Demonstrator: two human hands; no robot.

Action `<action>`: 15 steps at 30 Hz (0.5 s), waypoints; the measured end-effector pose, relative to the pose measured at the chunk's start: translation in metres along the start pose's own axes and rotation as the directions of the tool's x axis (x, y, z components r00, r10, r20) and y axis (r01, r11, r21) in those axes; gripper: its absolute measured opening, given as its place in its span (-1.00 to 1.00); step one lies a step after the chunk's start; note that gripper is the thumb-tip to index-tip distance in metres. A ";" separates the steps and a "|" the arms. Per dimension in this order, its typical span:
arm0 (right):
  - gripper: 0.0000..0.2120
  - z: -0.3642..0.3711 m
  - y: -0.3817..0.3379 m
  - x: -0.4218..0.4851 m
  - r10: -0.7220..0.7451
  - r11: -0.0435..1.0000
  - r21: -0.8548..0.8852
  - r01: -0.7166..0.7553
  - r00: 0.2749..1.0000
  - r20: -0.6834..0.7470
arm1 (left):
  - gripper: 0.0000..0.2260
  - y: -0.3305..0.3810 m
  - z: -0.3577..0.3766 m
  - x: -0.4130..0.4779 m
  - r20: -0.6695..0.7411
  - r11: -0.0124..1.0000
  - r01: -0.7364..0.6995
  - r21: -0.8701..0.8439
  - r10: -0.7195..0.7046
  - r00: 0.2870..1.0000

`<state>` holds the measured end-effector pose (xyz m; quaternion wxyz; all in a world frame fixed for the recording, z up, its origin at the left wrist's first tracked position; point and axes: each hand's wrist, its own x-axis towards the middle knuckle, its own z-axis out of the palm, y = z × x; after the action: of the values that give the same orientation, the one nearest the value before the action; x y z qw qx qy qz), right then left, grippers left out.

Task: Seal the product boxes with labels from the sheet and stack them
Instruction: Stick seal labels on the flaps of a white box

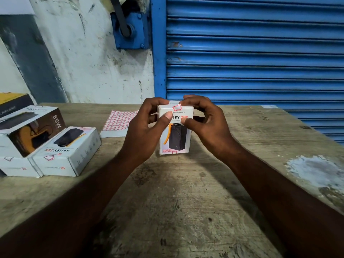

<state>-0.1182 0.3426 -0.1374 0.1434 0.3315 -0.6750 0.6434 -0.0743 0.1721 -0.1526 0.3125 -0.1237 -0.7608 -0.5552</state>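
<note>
A white product box [175, 138] with a black power bank printed on its front stands upright in the middle of the wooden table [186, 202]. My left hand [145, 131] grips its left side, thumb pressed on the front near the top. My right hand [206, 125] grips the right side, fingers curled over the top edge. A red-bordered label [176, 107] is stuck across the box's top front edge. Behind the box, to the left, the label sheet [119, 121] lies flat on the table.
At the left edge of the table lie two white boxes [68, 155] side by side, with a brown-and-white 65W box [29, 127] stacked on them. A blue roller shutter [251, 53] and a stained wall stand behind the table.
</note>
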 end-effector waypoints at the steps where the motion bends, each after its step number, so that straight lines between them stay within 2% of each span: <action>1: -0.67 0.000 0.000 0.000 0.001 1.000 0.004 -0.001 1.000 0.004 | -0.79 0.000 0.000 0.000 -0.004 1.000 -0.002 0.002 0.002 1.000; 6: -0.70 0.000 0.000 0.000 0.011 0.998 0.058 -0.012 1.000 0.030 | -0.78 0.004 0.000 0.000 -0.003 1.000 -0.015 0.014 0.015 1.000; 15: -0.84 0.000 -0.001 0.000 0.014 1.000 0.020 -0.014 1.000 -0.002 | -0.79 0.004 0.003 -0.003 -0.004 0.999 -0.030 0.030 0.030 1.000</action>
<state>-0.1174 0.3422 -0.1365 0.1362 0.3275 -0.6707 0.6515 -0.0704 0.1765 -0.1517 0.3242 -0.1294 -0.7663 -0.5393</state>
